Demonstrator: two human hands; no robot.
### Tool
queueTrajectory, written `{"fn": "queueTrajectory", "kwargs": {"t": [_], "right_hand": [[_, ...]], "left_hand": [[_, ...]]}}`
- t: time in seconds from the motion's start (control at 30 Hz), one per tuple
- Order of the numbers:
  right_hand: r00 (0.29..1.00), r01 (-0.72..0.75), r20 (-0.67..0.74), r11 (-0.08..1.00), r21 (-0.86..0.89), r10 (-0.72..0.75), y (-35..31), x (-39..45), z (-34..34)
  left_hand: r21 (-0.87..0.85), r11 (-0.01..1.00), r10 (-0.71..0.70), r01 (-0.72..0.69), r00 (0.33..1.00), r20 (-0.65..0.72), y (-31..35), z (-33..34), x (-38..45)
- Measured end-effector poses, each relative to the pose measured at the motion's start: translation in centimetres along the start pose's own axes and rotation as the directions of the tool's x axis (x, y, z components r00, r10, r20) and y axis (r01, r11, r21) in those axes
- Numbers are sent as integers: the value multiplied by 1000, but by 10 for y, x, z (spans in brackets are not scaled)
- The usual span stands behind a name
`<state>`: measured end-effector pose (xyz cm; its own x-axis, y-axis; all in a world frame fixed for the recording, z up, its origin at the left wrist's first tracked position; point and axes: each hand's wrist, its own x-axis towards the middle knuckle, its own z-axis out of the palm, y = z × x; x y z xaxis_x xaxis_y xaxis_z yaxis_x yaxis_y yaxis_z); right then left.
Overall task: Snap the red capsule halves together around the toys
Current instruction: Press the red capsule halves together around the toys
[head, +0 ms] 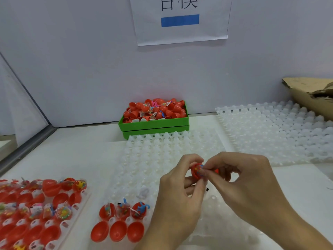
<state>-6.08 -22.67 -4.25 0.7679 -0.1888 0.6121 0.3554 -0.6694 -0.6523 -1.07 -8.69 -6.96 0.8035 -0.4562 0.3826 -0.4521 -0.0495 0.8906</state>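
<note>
My left hand grips a red capsule half with a small wrapped toy in its open mouth. My right hand pinches at that toy with thumb and forefinger, and a bit of another red piece shows behind its fingers. Both hands hover over a white dimpled tray. At the tray's near left, three red halves hold toys, and three empty red halves sit in front of them.
A green bin heaped with red halves and toys stands at the back centre. Another tray full of red halves and toys lies at the left. A stack of white trays and a cardboard box are at the right.
</note>
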Motion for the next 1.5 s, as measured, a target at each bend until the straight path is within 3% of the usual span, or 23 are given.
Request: {"fn": "queueTrajectory", "kwargs": {"t": [0.17, 0.27, 0.37, 0.43, 0.6, 0.77, 0.9, 1.03, 1.1, 1.17, 1.33, 1.5], "right_hand": [[998, 58, -28, 998, -39, -60, -3, 2, -5], [991, -68, -116, 997, 26, 71, 7, 8, -18], [977, -198, 51, 972, -128, 206, 18, 8, -24], [954, -195, 178, 949, -249, 243, 21, 2, -15], [924, -149, 270, 907, -393, 269, 25, -12, 12], [926, -166, 265, 920, -354, 269, 25, -10, 12], [939, -141, 258, 941, -308, 225, 25, -9, 12], [981, -188, 61, 982, 29, 186, 16, -2, 3], [977, -214, 30, 953, 214, 212, 10, 2, 0], [979, -202, 36, 937, 285, 201, 5, 2, -1], [985, -168, 25, 941, 294, 168, 2, -1, 4], [1000, -23, -19, 994, 103, 25, 2, -1, 4]], "left_hand": [[-102, 995, -9, 4, 999, -46, 3, 0, 1], [-287, 957, -83, 43, 988, -129, 5, -8, 7], [-427, 902, -153, 56, 968, -198, 7, -21, 14], [-493, 868, -197, 65, 955, -221, 7, -28, 16], [-544, 836, -235, 70, 942, -241, 8, -34, 19], [-565, 821, -258, 85, 937, -234, 9, -34, 20], [-669, 735, -315, 105, 928, -201, 10, -32, 21], [-600, 789, -322, 130, 920, -223, 10, -29, 20], [-554, 820, -310, 143, 925, -220, 10, -26, 18], [-505, 848, -306, 160, 927, -219, 8, -22, 16], [-421, 892, -266, 168, 945, -187, 8, -9, 10], [-456, 871, -274, 183, 951, -144, 8, -3, 7]]}}
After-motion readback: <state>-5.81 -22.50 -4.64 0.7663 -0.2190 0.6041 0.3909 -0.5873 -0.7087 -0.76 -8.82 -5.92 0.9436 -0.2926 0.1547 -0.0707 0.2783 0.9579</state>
